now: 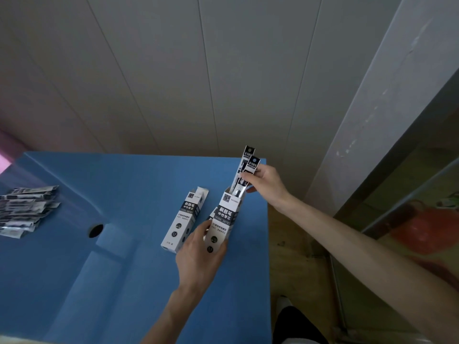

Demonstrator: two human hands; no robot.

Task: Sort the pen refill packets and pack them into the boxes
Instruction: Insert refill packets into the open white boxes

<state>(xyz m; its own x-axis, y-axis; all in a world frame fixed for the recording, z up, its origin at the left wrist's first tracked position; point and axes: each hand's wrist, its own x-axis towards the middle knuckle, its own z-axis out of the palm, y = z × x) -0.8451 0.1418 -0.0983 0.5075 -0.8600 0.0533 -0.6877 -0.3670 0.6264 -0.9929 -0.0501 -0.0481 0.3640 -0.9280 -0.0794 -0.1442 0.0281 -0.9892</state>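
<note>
1. A blue tabletop (124,244) with a round hole (95,230) stands against a pale panelled wall (198,70); wooden floor shows on the right.
2. The left hand (201,254) grips the lower end of an open box (224,219), its long axis tilted up and away.
3. The right hand (267,181) pinches two refill packets (244,173), lower ends inside the box mouth (tops pointing up).
4. A second box (185,219) lies just beside it; loose packets (24,209) sit far left.
</note>
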